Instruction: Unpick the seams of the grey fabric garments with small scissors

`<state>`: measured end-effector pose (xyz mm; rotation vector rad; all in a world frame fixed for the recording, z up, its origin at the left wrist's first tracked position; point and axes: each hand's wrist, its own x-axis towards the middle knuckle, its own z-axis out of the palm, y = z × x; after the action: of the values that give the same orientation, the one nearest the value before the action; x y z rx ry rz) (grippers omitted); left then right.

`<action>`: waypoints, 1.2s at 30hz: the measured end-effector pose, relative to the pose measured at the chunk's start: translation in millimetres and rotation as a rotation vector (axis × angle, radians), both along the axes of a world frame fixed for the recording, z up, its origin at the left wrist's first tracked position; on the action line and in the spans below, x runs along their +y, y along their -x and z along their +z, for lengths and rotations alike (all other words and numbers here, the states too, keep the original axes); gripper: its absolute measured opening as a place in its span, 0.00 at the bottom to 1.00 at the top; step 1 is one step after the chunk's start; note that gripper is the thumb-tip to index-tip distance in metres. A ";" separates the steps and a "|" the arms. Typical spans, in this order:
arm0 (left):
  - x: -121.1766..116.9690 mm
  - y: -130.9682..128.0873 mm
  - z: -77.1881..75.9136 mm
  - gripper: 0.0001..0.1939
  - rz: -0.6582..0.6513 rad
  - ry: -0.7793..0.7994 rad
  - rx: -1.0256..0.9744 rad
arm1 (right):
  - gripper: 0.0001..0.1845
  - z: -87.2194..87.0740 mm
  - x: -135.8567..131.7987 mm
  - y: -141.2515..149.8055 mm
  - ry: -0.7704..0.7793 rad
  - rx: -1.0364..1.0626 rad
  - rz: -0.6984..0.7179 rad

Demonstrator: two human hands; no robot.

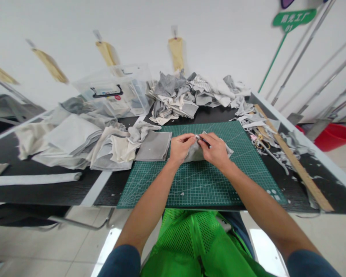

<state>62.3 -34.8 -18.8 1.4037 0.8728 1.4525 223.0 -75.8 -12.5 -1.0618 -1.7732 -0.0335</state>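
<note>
A piece of grey cloth (195, 154) is pinched between my two hands above the green cutting mat (198, 188). My left hand (181, 148) is closed on its upper edge, thumb and forefinger together. Close beside it, my right hand (216, 150) is closed on the same edge, fingertips nearly meeting the left ones. A small dark thing shows at the right fingers; I cannot make out what it is. One corner of the cloth sticks out past the right hand. Just left of my left hand, a flat square stack of grey cloth (154, 146) lies partly on the mat.
Heaps of grey and white cloth (72, 130) cover the left side, with another scrap pile (175, 96) behind the mat. A clear plastic box (112, 92) stands at the back left. To the right lie a wooden ruler (296, 161) and cloth strips. A red bucket (337, 136) is beyond the table.
</note>
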 end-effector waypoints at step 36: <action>-0.8 -4.4 -2.3 0.10 0.033 -0.014 0.042 | 0.12 -3.5 0.9 0.5 -0.104 0.044 -0.018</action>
<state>66.7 -35.6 -21.0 1.4412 0.9178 1.4605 222.5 -75.0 -16.0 -0.9969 -1.7038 -0.1115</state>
